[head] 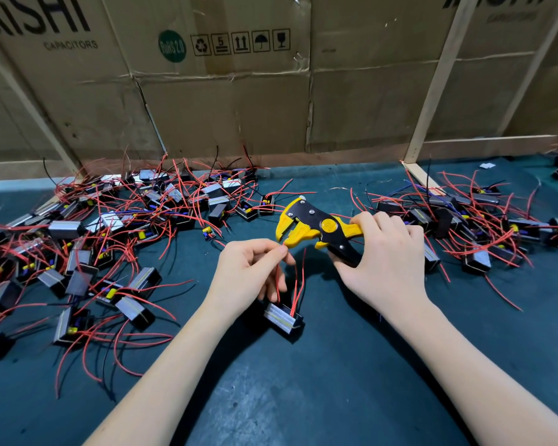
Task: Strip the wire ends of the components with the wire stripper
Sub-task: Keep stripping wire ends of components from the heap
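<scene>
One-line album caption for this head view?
Left hand feeds a red wire into the yellow wire stripper gripped by the right hand.

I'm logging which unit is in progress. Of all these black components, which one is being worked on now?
The lone component on the mat between the forearms; the left hand pinches its red wire up to the wire stripper, which the right hand grips. All others lie in side piles.

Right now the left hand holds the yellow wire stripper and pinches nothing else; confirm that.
Wrong hand. In the head view the right hand holds the yellow wire stripper. The left hand pinches a red wire of the component at the stripper's jaws.
</scene>
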